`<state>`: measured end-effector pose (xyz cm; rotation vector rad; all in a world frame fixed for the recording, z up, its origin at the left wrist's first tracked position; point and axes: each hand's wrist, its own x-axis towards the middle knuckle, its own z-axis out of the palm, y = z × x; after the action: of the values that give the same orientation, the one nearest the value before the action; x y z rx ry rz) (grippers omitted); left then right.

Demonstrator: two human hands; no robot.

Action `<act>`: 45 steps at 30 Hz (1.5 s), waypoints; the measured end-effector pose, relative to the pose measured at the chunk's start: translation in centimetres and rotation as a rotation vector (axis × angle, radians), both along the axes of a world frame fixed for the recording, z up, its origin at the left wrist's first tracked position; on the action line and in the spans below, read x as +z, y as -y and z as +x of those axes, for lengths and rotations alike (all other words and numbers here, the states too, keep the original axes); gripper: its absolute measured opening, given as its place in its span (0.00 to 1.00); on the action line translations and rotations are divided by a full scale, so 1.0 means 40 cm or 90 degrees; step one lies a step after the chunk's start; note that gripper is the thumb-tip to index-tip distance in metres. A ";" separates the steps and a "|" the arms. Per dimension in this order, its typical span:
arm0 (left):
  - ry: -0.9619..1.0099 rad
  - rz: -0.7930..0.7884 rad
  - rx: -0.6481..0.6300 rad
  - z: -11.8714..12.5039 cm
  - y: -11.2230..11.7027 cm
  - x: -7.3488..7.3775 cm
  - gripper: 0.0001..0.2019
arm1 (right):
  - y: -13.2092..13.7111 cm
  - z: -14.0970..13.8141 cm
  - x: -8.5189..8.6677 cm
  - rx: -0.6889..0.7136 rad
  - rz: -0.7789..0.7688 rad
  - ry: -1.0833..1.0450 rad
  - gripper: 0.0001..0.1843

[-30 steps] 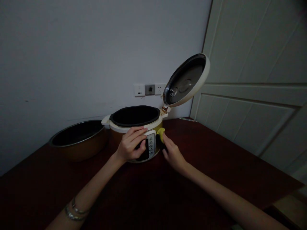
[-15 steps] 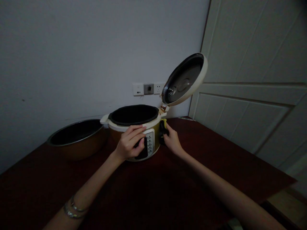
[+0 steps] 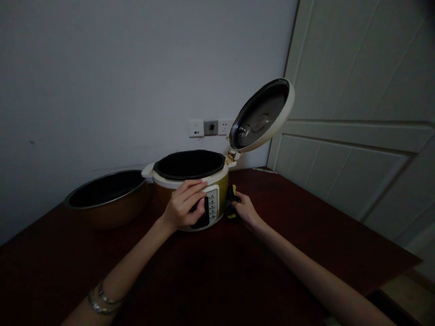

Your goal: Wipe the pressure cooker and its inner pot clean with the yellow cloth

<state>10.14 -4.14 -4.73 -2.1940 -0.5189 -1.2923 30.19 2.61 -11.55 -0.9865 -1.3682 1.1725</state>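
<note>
A round electric cooker (image 3: 222,192) with a white rim, a yellowish body and a button panel stands on the table, its lid (image 3: 261,117) raised to the right. My left hand (image 3: 185,203) lies against the cooker's front, fingers stretched towards the rim and partly covering the panel. At the cooker's right side, my right hand (image 3: 245,209) is closed on a black-and-yellow cloth (image 3: 232,199), which appears pressed to the lower side wall. Its exact kind is hard to make out in the dim light.
An inner pot (image 3: 112,210), dark inside and brown outside, sits left of the cooker. Wall sockets (image 3: 210,127) are behind it. The dark red table (image 3: 217,276) meets the wall, and a white panelled door (image 3: 346,131) rises at the right.
My right hand has moved down the cooker's right side with the cloth. My left hand has stayed on the front, and the lid remains raised.
</note>
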 end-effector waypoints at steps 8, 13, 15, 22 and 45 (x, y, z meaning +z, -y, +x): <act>0.002 -0.007 0.003 0.002 0.007 0.003 0.10 | -0.128 -0.014 0.069 -0.025 -0.022 0.007 0.21; 0.001 -0.012 0.009 0.001 0.006 0.000 0.11 | -0.063 -0.017 -0.021 0.026 -0.143 0.005 0.13; -0.001 -0.008 0.012 0.001 0.005 -0.001 0.11 | -0.017 -0.004 -0.035 0.054 -0.178 -0.007 0.12; 0.002 -0.021 0.025 0.005 0.012 0.004 0.10 | 0.116 0.076 0.029 0.223 -0.256 -0.079 0.16; 0.551 -0.958 -0.171 0.034 0.246 -0.065 0.22 | 0.254 -0.014 0.076 0.437 -0.161 -0.052 0.26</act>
<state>11.48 -13.99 -7.31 -2.5796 -2.1370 -2.4940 29.61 -7.55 -8.50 -0.6318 -1.5703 1.9090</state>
